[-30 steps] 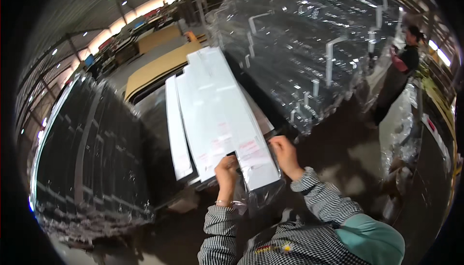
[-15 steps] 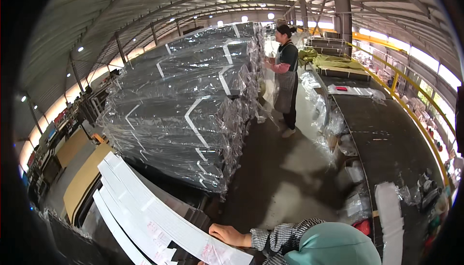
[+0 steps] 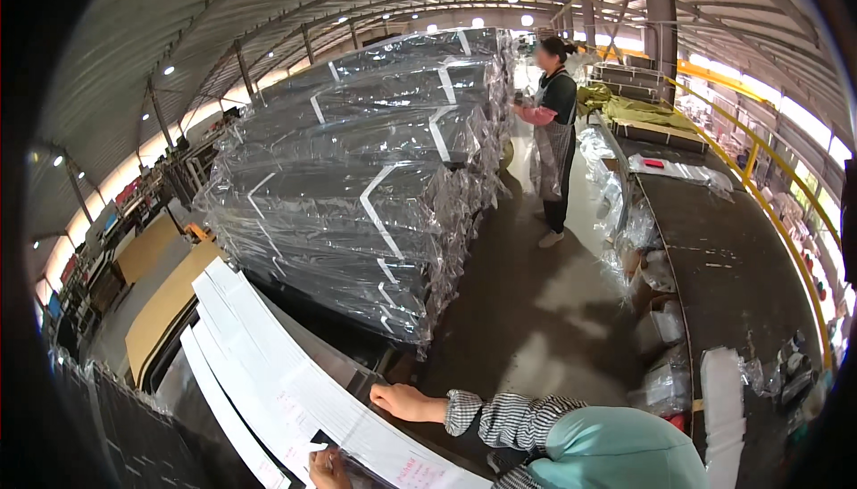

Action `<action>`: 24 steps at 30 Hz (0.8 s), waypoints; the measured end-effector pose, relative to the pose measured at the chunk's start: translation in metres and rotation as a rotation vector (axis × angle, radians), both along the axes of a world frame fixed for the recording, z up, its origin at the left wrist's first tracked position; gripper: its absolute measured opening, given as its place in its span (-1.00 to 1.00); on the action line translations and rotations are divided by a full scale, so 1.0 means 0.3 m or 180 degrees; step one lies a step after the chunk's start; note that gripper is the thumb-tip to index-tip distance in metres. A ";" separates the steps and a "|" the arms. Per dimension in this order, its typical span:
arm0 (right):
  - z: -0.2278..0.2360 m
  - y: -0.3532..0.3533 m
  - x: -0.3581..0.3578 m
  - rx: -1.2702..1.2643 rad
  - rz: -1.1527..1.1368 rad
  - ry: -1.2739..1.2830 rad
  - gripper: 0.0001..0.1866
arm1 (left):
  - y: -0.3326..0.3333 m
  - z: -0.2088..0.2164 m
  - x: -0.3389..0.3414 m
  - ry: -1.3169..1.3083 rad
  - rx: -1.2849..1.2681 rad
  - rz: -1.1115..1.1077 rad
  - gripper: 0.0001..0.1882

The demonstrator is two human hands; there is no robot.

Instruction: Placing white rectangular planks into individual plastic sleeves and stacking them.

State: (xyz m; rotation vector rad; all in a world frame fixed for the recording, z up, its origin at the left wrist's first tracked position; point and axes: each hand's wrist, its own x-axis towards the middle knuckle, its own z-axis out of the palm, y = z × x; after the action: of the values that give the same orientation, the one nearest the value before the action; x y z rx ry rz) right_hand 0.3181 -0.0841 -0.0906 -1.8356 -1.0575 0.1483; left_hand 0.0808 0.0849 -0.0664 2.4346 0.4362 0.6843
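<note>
A: What fills the floor?

B: A big stack of dark panels wrapped in clear film (image 3: pixel 375 177), piled high down the middle of the hall. Right of it runs a long dark workbench (image 3: pixel 741 257), and a co-worker in an apron (image 3: pixel 555 132) stands at its far end.

A: And nearer the wearer?

B: Long white strips (image 3: pixel 277 382) lie fanned out at the lower left, running from beside a tan board (image 3: pixel 165 302) down toward the bottom edge.

A: The hands?

B: The right hand (image 3: pixel 406 401) lies flat on the upper edge of the strips, fingers loosely out, pressing rather than grasping. The left hand (image 3: pixel 328 469) is at the bottom edge, touching the strips' near end; it is cut off, so I cannot tell whether it grips.
</note>
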 end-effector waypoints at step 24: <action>-0.147 -0.026 -0.239 0.0578 0.0067 0.1897 -0.77 | -0.298 -0.132 -0.046 -0.0916 -0.1405 0.1187 -0.53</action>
State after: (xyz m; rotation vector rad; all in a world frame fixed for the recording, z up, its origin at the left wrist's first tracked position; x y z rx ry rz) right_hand 0.2463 -0.0919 -0.1346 -1.4777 -0.6439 0.5560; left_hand 0.0671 -0.0046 -0.1060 1.8240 0.8350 0.9620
